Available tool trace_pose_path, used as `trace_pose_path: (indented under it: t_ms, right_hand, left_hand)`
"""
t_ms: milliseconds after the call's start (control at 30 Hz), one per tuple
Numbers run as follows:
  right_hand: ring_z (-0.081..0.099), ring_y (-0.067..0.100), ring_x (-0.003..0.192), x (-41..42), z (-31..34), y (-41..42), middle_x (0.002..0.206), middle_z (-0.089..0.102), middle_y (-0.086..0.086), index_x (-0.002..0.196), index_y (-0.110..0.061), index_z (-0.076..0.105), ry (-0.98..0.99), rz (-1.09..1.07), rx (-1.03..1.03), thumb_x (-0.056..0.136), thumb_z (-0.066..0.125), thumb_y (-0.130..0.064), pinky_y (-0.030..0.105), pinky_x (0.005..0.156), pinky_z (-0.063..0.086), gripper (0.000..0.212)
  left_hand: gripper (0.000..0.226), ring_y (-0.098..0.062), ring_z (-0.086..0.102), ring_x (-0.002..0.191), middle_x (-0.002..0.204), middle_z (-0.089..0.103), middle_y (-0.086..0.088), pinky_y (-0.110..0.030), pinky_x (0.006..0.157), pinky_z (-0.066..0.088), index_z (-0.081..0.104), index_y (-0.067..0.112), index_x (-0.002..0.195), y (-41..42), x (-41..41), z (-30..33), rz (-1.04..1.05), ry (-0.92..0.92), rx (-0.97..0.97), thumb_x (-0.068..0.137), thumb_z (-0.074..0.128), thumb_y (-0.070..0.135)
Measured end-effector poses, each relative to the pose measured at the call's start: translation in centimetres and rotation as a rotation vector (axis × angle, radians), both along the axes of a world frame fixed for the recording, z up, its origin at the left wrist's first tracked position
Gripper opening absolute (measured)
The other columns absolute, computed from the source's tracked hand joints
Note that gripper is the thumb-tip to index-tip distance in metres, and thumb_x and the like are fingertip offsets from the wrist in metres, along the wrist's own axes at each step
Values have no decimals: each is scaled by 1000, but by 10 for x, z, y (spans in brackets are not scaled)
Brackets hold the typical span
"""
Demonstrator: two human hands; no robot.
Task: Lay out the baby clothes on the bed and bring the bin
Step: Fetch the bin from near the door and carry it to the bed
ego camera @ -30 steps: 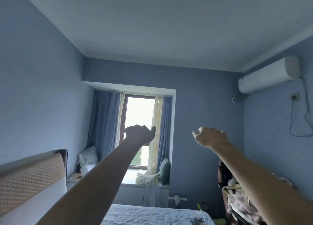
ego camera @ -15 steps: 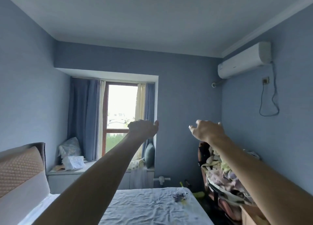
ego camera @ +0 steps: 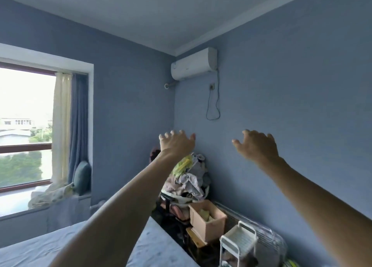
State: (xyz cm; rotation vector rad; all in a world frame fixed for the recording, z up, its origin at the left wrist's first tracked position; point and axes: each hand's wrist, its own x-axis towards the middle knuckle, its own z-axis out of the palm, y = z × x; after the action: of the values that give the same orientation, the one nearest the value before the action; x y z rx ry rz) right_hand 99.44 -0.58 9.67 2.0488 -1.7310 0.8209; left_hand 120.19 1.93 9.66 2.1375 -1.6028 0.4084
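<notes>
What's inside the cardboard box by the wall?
The cardboard box is open on top; pale yellowish cloth shows inside. Anything below that is hidden by the box walls.

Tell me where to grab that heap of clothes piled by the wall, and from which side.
Take the clothes pile near its top, both hands coming from the bed side and above. The wall sits right behind it and the pink box crowds its base. Left hand and right hand are open, holding nothing.
</notes>
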Motion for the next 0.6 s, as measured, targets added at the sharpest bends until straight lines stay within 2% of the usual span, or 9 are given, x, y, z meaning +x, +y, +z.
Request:
trace_pose_path:
  t_ms: [133, 400, 500, 600]
  right_hand:
    - [46, 30, 125, -68, -5, 15, 132, 54, 14, 132, -8, 46, 20, -206, 73, 93, 38, -44, 49, 114, 14, 54]
    - [49, 30, 120, -236, -19, 47, 126, 56, 11, 124, -9, 50, -35, -539, 110, 93, 41, -45, 46, 111, 20, 49]
    - [52, 29, 114, -294, -24, 53, 117, 59, 10, 112, -10, 53, 65, -636, 75, 92, 45, -41, 47, 111, 23, 38]
    - [52, 29, 115, -356, -23, 53, 119, 59, 9, 113, -11, 54, 91, -707, 46, 90, 46, -41, 47, 111, 22, 39]
  left_hand:
    - [65, -36, 40, 129, 141, 42, -18, -47, 106, 27, 40, 14, 138, -22, -56, -7, -162, 50, 63, 94, 18, 57]
    - [69, -36, 41, 129, 141, 43, -19, -44, 104, 30, 37, 8, 139, -50, -216, -14, -454, 62, 88, 96, 17, 58]
    - [69, -35, 38, 132, 143, 40, -19, -43, 105, 28, 34, 9, 142, -64, -285, -13, -544, 43, 103, 96, 16, 57]
    - [69, -35, 37, 132, 144, 39, -18, -44, 106, 27, 34, 9, 142, -83, -361, -12, -633, 21, 100, 96, 16, 58]
